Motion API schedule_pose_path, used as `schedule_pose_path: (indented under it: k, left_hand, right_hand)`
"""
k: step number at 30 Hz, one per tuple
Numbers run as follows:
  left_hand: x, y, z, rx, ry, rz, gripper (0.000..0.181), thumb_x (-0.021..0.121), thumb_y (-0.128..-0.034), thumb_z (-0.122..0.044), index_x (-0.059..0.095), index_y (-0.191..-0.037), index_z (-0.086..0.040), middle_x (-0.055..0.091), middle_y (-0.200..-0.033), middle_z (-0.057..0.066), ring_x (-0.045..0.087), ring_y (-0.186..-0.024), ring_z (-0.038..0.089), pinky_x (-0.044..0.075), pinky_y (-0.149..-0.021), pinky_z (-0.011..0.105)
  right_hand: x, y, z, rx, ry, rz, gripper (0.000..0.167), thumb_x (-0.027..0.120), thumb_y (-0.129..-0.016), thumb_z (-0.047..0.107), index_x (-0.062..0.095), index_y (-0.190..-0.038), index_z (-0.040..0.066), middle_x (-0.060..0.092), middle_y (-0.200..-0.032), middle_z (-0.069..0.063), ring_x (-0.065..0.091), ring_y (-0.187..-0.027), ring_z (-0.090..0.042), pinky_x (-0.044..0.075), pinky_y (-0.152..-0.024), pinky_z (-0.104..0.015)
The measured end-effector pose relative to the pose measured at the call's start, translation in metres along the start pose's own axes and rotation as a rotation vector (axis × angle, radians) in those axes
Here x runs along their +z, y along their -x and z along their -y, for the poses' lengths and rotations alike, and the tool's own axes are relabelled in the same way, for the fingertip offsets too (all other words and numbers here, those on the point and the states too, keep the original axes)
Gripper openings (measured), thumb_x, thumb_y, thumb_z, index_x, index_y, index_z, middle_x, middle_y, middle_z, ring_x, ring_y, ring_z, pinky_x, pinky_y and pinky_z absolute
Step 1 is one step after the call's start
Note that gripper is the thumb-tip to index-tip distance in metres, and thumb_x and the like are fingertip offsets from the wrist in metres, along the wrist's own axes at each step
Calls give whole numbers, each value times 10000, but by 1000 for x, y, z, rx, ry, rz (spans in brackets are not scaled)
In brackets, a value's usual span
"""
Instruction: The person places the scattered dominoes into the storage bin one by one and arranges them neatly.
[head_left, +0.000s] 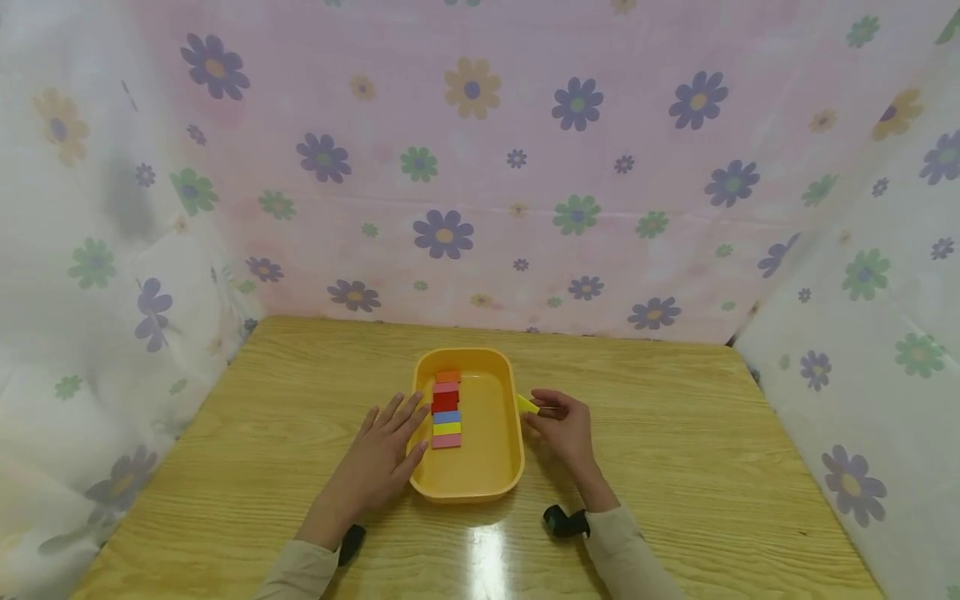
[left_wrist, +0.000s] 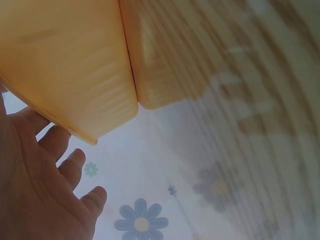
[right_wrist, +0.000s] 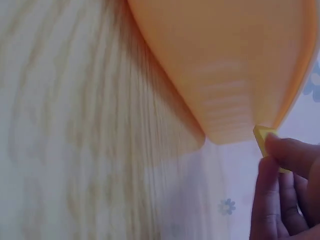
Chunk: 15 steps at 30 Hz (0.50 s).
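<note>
A yellow-orange plastic basin (head_left: pixel 480 475) stands on the wooden table. Inside it, along the left side, several flat coloured blocks (head_left: pixel 447 417) lie in a column: orange, pink, red, blue, yellow and pink. My left hand (head_left: pixel 382 454) rests on the basin's left rim with its fingers spread and fairly straight; the left wrist view has the fingers (left_wrist: pixel 80 165) beside the outer wall. Just outside the right rim, my right hand (head_left: pixel 562 425) pinches a yellow block (head_left: pixel 528 405) between thumb and fingers. In the right wrist view that block (right_wrist: pixel 261 137) is close to the basin's wall.
The wood-grain table (head_left: pixel 675 467) extends on both sides of the basin. A flowered curtain (head_left: pixel 510 167) hangs behind the table and along its sides. Black wrist-worn devices (head_left: pixel 564 522) show near both sleeves.
</note>
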<state>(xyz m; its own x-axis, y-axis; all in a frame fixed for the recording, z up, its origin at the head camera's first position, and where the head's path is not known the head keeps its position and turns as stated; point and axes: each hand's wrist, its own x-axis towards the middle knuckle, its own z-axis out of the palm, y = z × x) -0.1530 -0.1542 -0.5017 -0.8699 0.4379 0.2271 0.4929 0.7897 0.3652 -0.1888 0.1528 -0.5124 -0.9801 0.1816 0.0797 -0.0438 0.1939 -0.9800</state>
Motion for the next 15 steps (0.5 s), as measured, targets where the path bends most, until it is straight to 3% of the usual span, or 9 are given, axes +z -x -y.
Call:
schedule_pose_path:
  k: [8,15]
  left_hand:
    - [0,-1,0,3,4,-2,576,563,-1042,-329,435,-1551,-91,312,-1661,73,267,-1530,382,196,-1205,659]
    - [0,0,1,0,-3,6,577,543,-1049,-351,432,-1554,-95,305,-1664,68,247,-1540,369,190,-1209,656]
  right_hand:
    - [1,8,0,-63,-193,-148,326,760,-838,-99,681,-1150,-152,717,-1093,-310,700,-820,-48,581,-625,-169]
    - [4,16,12,-65,-290,-149,338,784,-831,-80,699,-1158,-84,708,-1089,-329,741,-766,-82,579,-561,-214]
